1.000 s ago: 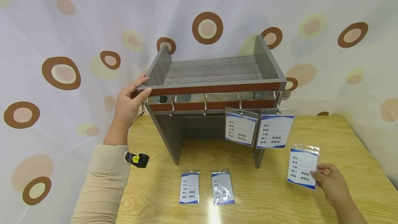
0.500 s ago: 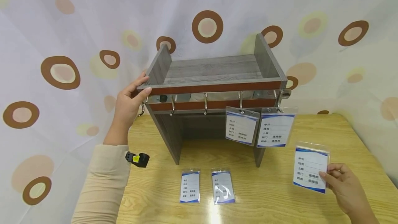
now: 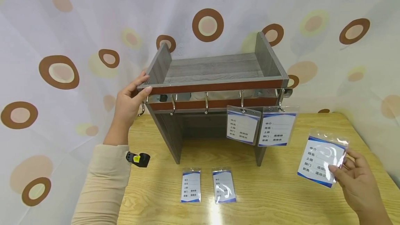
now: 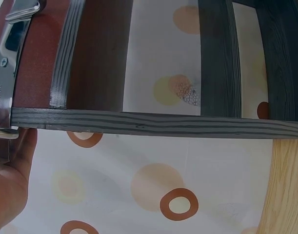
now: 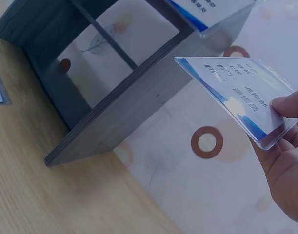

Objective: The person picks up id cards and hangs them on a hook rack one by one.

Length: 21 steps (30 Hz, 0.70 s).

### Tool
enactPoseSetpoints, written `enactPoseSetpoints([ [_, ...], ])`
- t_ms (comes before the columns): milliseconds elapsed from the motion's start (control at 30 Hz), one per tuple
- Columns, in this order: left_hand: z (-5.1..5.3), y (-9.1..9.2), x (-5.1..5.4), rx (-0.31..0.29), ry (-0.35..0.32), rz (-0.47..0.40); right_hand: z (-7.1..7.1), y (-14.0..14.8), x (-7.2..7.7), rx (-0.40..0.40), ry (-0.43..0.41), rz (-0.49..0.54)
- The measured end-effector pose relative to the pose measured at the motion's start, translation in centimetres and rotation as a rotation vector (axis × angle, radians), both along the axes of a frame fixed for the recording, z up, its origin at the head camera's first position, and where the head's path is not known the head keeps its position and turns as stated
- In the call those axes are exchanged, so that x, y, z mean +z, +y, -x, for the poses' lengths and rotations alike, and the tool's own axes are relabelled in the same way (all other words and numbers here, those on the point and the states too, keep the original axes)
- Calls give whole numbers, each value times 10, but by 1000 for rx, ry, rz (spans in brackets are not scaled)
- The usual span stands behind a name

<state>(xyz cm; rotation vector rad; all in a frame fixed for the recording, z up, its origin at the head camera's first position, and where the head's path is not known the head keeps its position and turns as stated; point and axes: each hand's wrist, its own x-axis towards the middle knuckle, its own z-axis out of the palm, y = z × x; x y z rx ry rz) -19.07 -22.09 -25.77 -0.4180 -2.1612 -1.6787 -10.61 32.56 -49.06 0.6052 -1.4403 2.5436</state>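
My right hand pinches a clear-sleeved name badge by its right edge, thumb on the printed front. It is held above the table, right of a grey wooden rack. In the right wrist view the same badge is tilted, apart from the rack's side panel. My left hand grips the rack's upper left front corner, thumb on the front edge. Two badges, a left one and a right one, hang from the two rightmost front hooks. Several other metal hooks carry nothing.
Two more badges, one left and one right, lie flat on the wooden table before the rack. Behind stands a white dotted curtain. A black wrist-camera piece shows by my left sleeve.
My right hand has moved right and slightly up with the badge, which is now tilted and nearer the camera. My left hand keeps its grip on the rack.
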Motion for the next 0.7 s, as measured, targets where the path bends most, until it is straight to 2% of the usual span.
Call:
enactPoseSetpoints([
  [100, 0, 0, 0, -3, 4, -5, -16, -36, 54, 69, 43, 117],
  [200, 0, 0, 0, -8, 3, -10, -23, -56, 82, 131, 95, 172],
  [333, 0, 0, 0, -14, 4, -19, -26, -65, 95, 173, 147, 148],
  [567, 0, 0, 0, -7, 4, -12, -27, -79, 108, 147, 176, -46],
  [700, 0, 0, 0, -6, 3, -13, -24, -90, 113, 259, 224, 4],
])
